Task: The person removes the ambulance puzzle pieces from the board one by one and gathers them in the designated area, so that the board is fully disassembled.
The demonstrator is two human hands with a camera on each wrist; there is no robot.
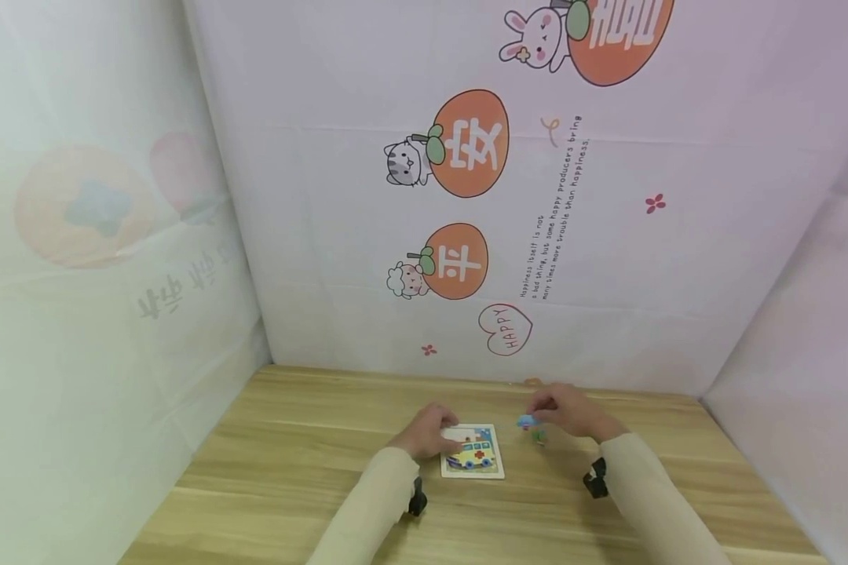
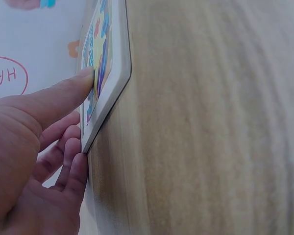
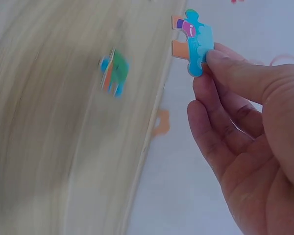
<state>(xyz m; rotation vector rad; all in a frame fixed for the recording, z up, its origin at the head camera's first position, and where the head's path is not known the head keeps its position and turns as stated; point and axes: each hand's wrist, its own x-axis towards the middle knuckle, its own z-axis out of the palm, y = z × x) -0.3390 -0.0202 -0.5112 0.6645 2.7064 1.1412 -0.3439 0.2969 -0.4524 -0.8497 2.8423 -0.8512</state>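
On the wooden table lies a white-framed jigsaw puzzle with a yellow ambulance picture. My left hand holds it at its left side; in the left wrist view the thumb presses on the picture while the other fingers are bent along the frame's edge. To the right of the puzzle, my right hand pinches a blue and orange jigsaw piece between thumb and fingers, above the table. Just below it in the head view, a second piece, green with blue and orange, lies on the wood.
The wooden table runs back to a white printed cloth wall with cartoon animals and orange fruits. White cloth also hangs on the left and right. A black wrist strap sits by the right sleeve.
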